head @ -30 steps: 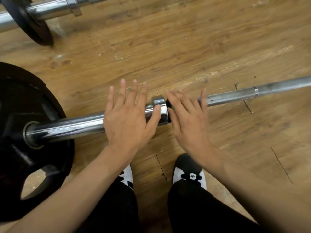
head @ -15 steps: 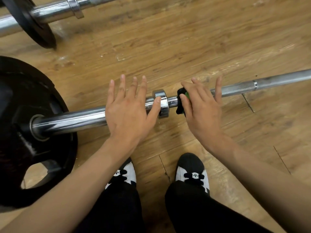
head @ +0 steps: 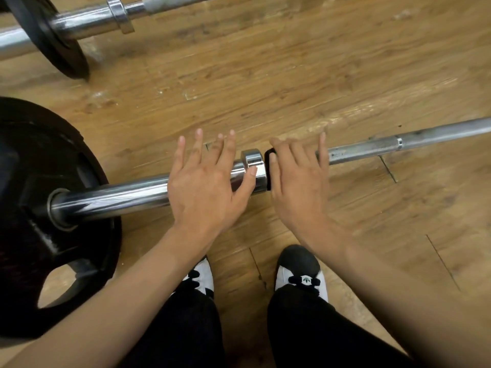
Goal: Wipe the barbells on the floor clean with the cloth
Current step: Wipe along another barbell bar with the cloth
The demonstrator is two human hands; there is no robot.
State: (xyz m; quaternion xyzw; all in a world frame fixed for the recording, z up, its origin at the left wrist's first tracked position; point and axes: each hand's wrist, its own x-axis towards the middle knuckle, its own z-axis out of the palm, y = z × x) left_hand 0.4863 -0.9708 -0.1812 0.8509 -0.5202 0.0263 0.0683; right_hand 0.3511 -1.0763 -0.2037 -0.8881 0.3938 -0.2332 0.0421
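Observation:
A barbell lies across the wooden floor, with a chrome sleeve (head: 119,197), a collar (head: 253,160) and a duller shaft (head: 372,150) running right. My left hand (head: 204,187) rests flat on the sleeve just left of the collar, fingers straight and thumb touching the collar. My right hand (head: 297,181) presses a dark cloth (head: 268,158) onto the shaft right beside the collar, fingers stretched over it. Only a black edge of the cloth shows by my thumb; the rest is hidden under the palm.
A large black weight plate (head: 39,181) sits on the sleeve at the left. A second barbell (head: 85,22) with a smaller black plate (head: 53,41) lies at the top left. My two shoes (head: 300,272) stand just behind the bar.
My right hand slid the cloth right along the shaft, then back left against the collar. My left hand stayed on the sleeve.

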